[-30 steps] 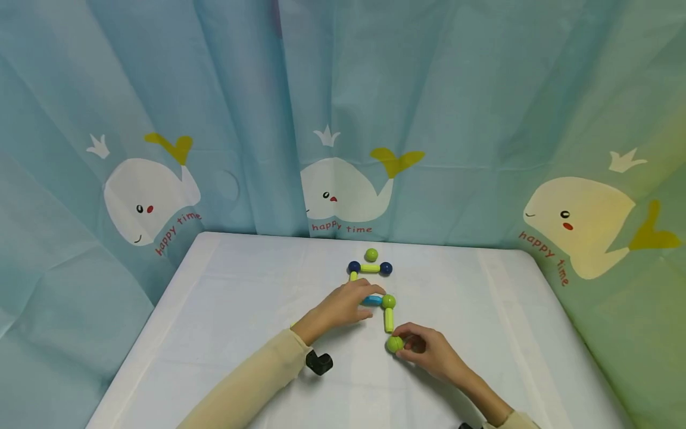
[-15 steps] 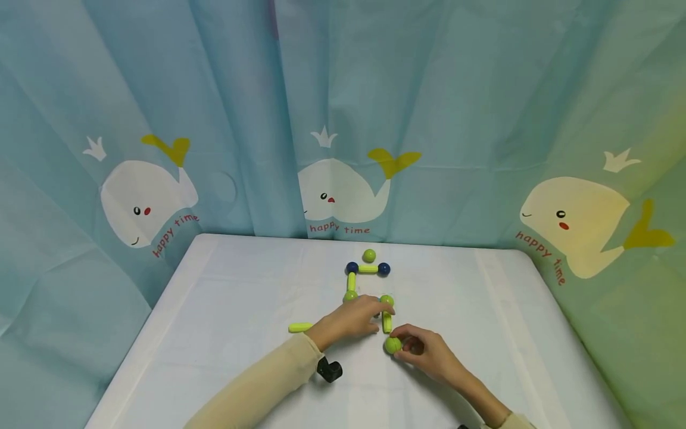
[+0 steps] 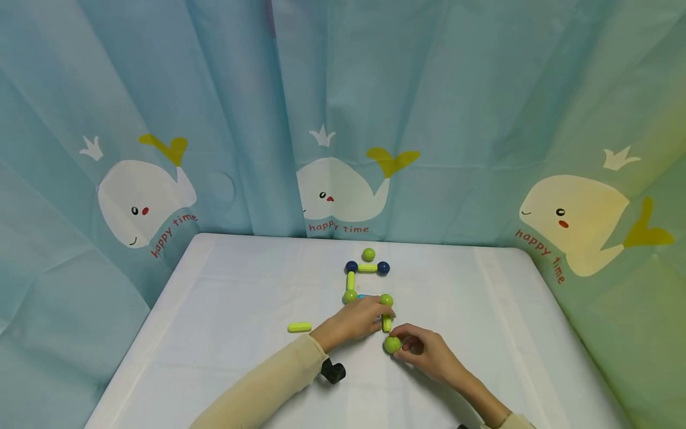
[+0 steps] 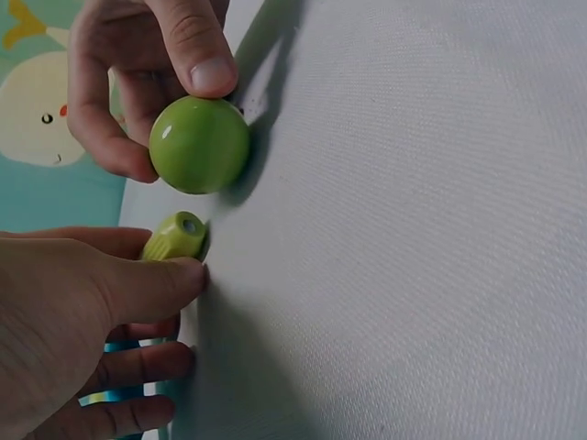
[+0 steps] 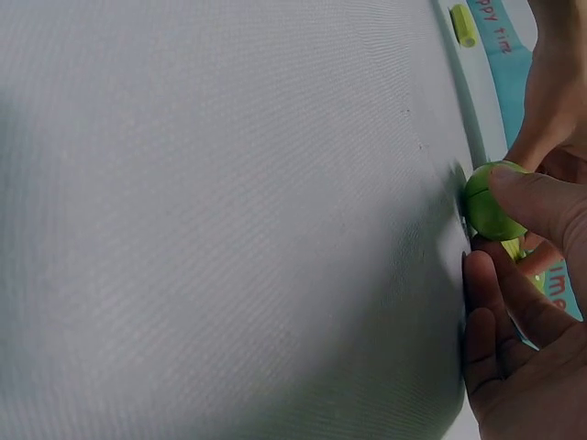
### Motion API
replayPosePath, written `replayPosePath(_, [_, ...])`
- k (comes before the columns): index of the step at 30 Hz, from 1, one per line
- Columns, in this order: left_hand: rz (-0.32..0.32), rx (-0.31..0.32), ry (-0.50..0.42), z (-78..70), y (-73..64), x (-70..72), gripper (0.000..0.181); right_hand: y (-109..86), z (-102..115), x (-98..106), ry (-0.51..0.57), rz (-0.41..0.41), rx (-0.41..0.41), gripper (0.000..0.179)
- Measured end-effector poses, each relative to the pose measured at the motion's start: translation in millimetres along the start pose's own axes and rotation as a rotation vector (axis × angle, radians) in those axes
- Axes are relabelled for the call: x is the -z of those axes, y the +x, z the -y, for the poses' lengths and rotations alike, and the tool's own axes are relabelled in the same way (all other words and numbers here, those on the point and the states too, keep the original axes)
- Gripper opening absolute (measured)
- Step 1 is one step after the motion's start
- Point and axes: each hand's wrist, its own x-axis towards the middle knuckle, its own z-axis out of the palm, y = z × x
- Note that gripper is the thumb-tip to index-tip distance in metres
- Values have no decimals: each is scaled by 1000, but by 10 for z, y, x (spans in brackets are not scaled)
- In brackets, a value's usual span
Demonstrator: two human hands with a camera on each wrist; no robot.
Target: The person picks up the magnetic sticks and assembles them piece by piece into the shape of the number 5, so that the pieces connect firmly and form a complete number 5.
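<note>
My left hand (image 3: 355,319) pinches a yellow-green rod (image 4: 174,236) between thumb and index finger, its end with a small round inset facing the other hand. At that rod's far end sits a green ball (image 3: 386,300). Between thumb and fingertips, my right hand (image 3: 430,353) holds another green ball (image 4: 200,145), with a groove across it in the right wrist view. A short gap separates this ball from the rod's near end. Mostly hidden behind my left hand, a blue rod (image 3: 362,296) runs toward a third green ball (image 3: 350,296).
From that third ball, a yellow-green rod (image 3: 351,281) leads back to a navy ball (image 3: 351,266). Another rod (image 3: 367,268) joins it to a second navy ball (image 3: 383,268). A loose green ball (image 3: 368,254) lies behind; a loose rod (image 3: 299,327) lies left on the white table (image 3: 230,298).
My left hand has shifted right from over the blue rod to the yellow-green rod and taken hold of it, uncovering the loose rod at left. My right hand stays with its ball.
</note>
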Motion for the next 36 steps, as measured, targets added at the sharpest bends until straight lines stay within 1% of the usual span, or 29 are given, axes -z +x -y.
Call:
replayPosePath(8, [-17,-7,-14,3,-4,-21,21,3,4,-3,-3,0,-9,33])
replayPosePath(14, [-34,-13,-17,2,-22,-39,22,-9,27,9,-38,-3,-10,33])
replayPosePath(22, [-28,-16,-76,45,-6,-44,25,-25,40,16,-52,-2,-7,33])
replayPosePath(29, [-21,-27,-136,80,11,-22,24,-31,32,-28,-72,-55,17,34])
replayPosePath(36, [-22,-39,-160,102,20,-25,23,-2,59,-88,-77,-109,19,32])
